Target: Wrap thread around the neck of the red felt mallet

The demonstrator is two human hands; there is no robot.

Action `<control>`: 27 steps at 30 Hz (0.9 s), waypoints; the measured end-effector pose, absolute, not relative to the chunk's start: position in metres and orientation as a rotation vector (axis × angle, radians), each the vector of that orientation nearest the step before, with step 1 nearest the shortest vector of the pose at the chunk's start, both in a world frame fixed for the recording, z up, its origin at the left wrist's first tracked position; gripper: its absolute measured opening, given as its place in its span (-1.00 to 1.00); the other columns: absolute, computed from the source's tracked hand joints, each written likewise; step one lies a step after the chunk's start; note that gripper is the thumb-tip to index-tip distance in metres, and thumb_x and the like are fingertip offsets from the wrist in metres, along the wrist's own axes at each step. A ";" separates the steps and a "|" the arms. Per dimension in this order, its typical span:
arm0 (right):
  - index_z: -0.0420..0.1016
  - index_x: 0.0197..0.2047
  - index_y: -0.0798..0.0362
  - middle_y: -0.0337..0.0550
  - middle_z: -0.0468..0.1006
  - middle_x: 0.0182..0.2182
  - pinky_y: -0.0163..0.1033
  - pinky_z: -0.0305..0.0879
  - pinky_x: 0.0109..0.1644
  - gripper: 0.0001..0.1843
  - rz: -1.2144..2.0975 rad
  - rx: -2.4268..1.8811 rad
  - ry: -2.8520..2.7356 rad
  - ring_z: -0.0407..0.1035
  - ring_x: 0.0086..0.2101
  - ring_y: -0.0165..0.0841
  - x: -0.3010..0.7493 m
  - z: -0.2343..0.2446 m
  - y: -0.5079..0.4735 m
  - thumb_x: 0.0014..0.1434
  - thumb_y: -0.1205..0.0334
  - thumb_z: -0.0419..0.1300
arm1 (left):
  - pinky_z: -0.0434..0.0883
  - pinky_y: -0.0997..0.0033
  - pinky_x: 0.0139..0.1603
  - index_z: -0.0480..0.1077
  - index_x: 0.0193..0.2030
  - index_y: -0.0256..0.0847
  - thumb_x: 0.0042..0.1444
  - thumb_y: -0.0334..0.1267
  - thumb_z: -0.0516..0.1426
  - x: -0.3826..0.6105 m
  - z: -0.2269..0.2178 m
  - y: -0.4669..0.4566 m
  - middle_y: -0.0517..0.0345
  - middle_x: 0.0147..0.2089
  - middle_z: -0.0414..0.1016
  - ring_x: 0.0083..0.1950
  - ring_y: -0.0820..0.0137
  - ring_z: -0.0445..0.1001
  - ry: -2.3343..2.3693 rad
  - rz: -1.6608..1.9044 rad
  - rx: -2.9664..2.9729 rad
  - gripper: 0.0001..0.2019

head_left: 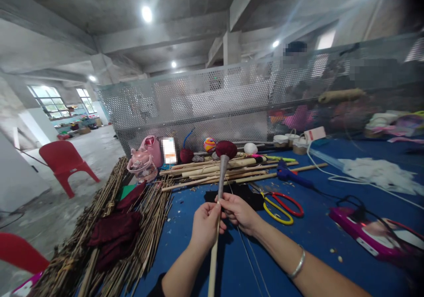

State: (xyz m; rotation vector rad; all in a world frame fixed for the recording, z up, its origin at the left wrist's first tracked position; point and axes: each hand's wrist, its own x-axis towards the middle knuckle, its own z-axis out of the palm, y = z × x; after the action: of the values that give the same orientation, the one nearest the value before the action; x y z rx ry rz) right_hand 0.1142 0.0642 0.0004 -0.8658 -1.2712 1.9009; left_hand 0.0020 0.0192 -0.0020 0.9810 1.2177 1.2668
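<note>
Both my hands meet on a pale wooden stick that stands out away from me over the blue table. Fingers of my left hand are closed around it. My right hand pinches it just above, at the lower end of a grey tapered wrapping. A dark red ball shows at the far tip; whether it is fixed there I cannot tell. Thin wires hang below my right hand. Yellow-and-red-handled scissors lie to the right, beside a black cloth.
Bundled twigs with dark red cloth line the left. Pale sticks lie across the back before a perforated metal screen. A blue glue gun, white material and a magenta device occupy the right.
</note>
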 end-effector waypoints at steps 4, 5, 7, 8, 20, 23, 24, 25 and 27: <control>0.25 -0.43 0.11 -0.33 0.32 -0.69 -0.45 -0.10 -0.67 -0.61 1.832 -0.825 -1.255 0.12 -0.71 -0.57 0.111 -0.004 0.065 -0.16 0.03 0.29 | 0.11 0.65 -0.73 0.28 -0.36 -0.29 -0.09 0.02 0.14 -0.002 -0.008 0.019 0.22 -0.53 0.36 -0.68 0.62 0.22 1.300 1.279 1.085 -0.64; 0.26 -0.44 0.12 -0.31 0.34 -0.67 -0.44 0.00 -0.63 -0.62 1.819 -0.812 -1.244 0.20 -0.65 -0.54 0.111 -0.006 0.065 -0.17 0.05 0.31 | 0.12 0.66 -0.72 0.30 -0.35 -0.29 -0.11 -0.04 0.18 -0.003 -0.010 0.019 0.23 -0.53 0.35 -0.67 0.63 0.22 1.343 1.308 1.150 -0.67; 0.29 -0.44 0.13 -0.27 0.38 -0.64 -0.41 0.13 -0.53 -0.63 1.805 -0.782 -1.241 0.30 -0.57 -0.48 0.111 -0.008 0.066 -0.17 0.07 0.32 | 0.15 0.67 -0.68 0.34 -0.36 -0.30 -0.16 -0.14 0.23 -0.005 -0.012 0.019 0.22 -0.52 0.36 -0.64 0.64 0.22 1.402 1.339 1.246 -0.71; 0.30 -0.43 0.14 -0.26 0.39 -0.63 -0.40 0.15 -0.51 -0.63 1.799 -0.771 -1.248 0.31 -0.56 -0.47 0.111 -0.009 0.067 -0.17 0.07 0.32 | 0.16 0.66 -0.67 0.36 -0.36 -0.31 -0.17 -0.16 0.23 -0.006 -0.012 0.019 0.22 -0.52 0.37 -0.64 0.63 0.23 1.410 1.329 1.255 -0.72; 0.27 -0.41 0.12 -0.34 0.31 -0.72 -0.46 -0.15 -0.68 -0.65 1.854 -0.762 -1.323 0.11 -0.73 -0.57 0.115 -0.006 0.066 -0.07 0.02 0.25 | 0.13 0.63 -0.74 0.31 -0.36 -0.30 -0.01 0.08 0.05 0.001 -0.003 0.013 0.17 -0.55 0.39 -0.70 0.58 0.26 1.255 1.203 1.109 -0.60; 0.29 -0.44 0.14 -0.25 0.40 -0.61 -0.42 0.07 -0.57 -0.64 1.796 -0.762 -1.288 0.24 -0.61 -0.52 0.112 -0.010 0.068 -0.13 0.05 0.30 | 0.13 0.65 -0.71 0.33 -0.38 -0.29 -0.10 -0.02 0.17 -0.003 -0.009 0.015 0.24 -0.58 0.36 -0.69 0.62 0.22 1.382 1.309 1.204 -0.67; 0.30 -0.44 0.14 -0.23 0.41 -0.59 -0.41 0.10 -0.55 -0.64 1.783 -0.766 -1.285 0.26 -0.59 -0.51 0.112 -0.011 0.068 -0.14 0.06 0.30 | 0.13 0.65 -0.70 0.33 -0.40 -0.29 -0.12 -0.05 0.20 -0.003 -0.011 0.015 0.25 -0.59 0.35 -0.68 0.62 0.22 1.405 1.333 1.214 -0.69; 0.30 -0.44 0.15 -0.22 0.42 -0.58 -0.41 0.11 -0.54 -0.64 1.781 -0.766 -1.288 0.26 -0.57 -0.50 0.112 -0.012 0.068 -0.14 0.06 0.30 | 0.13 0.65 -0.70 0.32 -0.40 -0.29 -0.14 -0.06 0.21 -0.003 -0.012 0.015 0.26 -0.59 0.34 -0.68 0.62 0.24 1.411 1.334 1.205 -0.69; 0.32 -0.39 0.15 -0.23 0.41 -0.58 -0.43 0.05 -0.59 -0.64 1.799 -0.759 -1.302 0.23 -0.60 -0.52 0.113 -0.011 0.069 -0.11 0.04 0.28 | 0.12 0.64 -0.73 0.31 -0.37 -0.28 -0.11 -0.03 0.18 -0.001 -0.011 0.015 0.23 -0.57 0.37 -0.68 0.59 0.27 1.383 1.308 1.145 -0.67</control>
State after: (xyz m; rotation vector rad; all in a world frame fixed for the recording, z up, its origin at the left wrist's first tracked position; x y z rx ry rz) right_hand 0.1134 0.0686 -0.0108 -0.7588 -1.3015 1.7990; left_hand -0.0007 0.0151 -0.0110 1.1447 1.3826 1.3077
